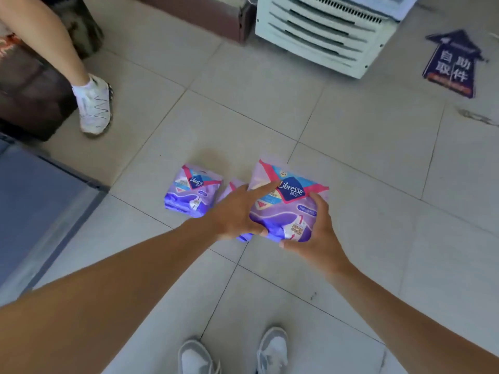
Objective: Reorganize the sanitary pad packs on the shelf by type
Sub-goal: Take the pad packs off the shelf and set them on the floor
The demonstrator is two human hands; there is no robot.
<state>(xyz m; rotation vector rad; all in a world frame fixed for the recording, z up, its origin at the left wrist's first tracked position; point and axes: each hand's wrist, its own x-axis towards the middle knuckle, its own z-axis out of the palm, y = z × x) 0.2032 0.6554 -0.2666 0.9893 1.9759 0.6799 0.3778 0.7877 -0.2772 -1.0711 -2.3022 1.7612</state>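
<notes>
While both hands gripped one soft purple-and-pink plastic Libresse pad pack (286,203) above the pale tiled floor (351,147), the step looked like gathering packs of one type. The left hand (237,214) clasped its left edge, forefinger stretched across the front; the right hand (314,230) curled round the lower right corner. A smaller matching pack (192,194) lay on the floor left of them (another sat partly hidden behind the left hand). Next probably came carrying the held pack to the shelf, which was out of view.

Both hands, left (237,211) and right (316,233), grip purple Libresse pack (286,209); second pack (193,194) on tiled floor (364,184).
</notes>
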